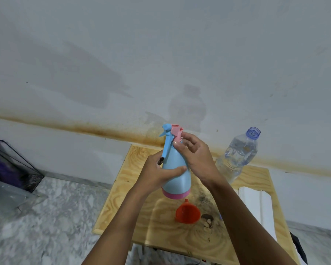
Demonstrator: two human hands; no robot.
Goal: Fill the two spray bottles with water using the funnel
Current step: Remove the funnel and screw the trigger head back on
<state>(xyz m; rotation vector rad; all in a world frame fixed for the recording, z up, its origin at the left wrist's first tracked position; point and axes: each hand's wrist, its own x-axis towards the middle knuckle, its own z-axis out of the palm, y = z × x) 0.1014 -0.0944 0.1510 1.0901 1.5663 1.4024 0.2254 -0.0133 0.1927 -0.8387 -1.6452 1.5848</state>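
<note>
One spray bottle (177, 175), one funnel (187, 211), two hands

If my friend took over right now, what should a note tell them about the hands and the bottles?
Left hand: grips the blue spray bottle body, held above the wooden table.
Right hand: fingers at the pink collar under the spray head, which is on the bottle.
Orange funnel: lying on the table, unused.
Water bottle: uncapped, partly full, standing at the table's back.
Second spray bottle: not in view.
Water level inside the spray bottle: cannot tell.
</note>
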